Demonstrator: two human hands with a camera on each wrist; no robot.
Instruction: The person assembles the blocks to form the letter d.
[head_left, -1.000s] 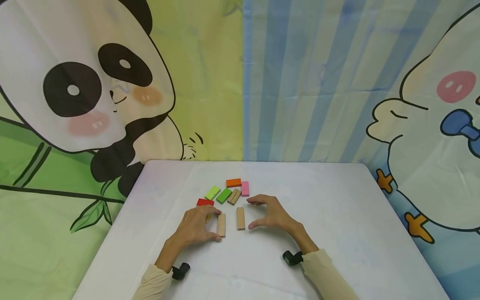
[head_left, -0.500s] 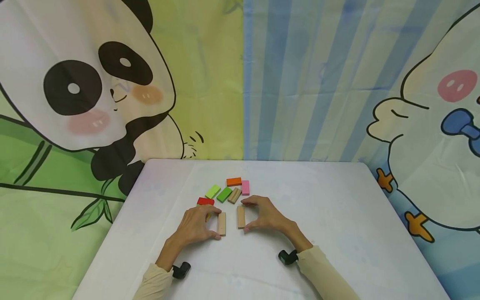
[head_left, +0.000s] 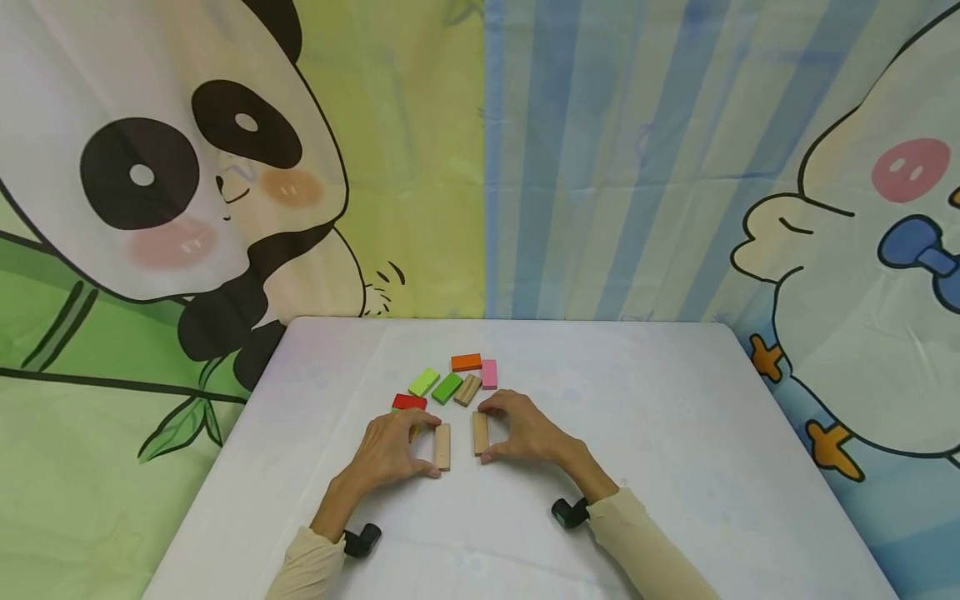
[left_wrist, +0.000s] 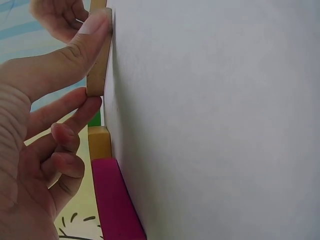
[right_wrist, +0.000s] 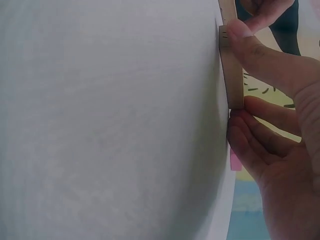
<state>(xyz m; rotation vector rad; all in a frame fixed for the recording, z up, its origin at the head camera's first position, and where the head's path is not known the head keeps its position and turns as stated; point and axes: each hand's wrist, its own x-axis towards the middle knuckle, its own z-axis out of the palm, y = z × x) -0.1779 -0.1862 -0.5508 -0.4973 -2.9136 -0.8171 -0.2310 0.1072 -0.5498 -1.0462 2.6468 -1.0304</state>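
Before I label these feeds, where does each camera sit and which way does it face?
Head: on the head, facing forward and down at the table; left hand, right hand, sleeves show.
Left wrist: on that wrist, facing the left plain block; both hands partly show.
Right wrist: on that wrist, facing the right plain block; both hands partly show.
Shared by head and right wrist: the pink block.

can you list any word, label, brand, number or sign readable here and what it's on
None can be read in any view.
Wooden block in the right hand: small dark marks near its end, too small to make out.
Cartoon backdrop: drawings, no legible lettering.
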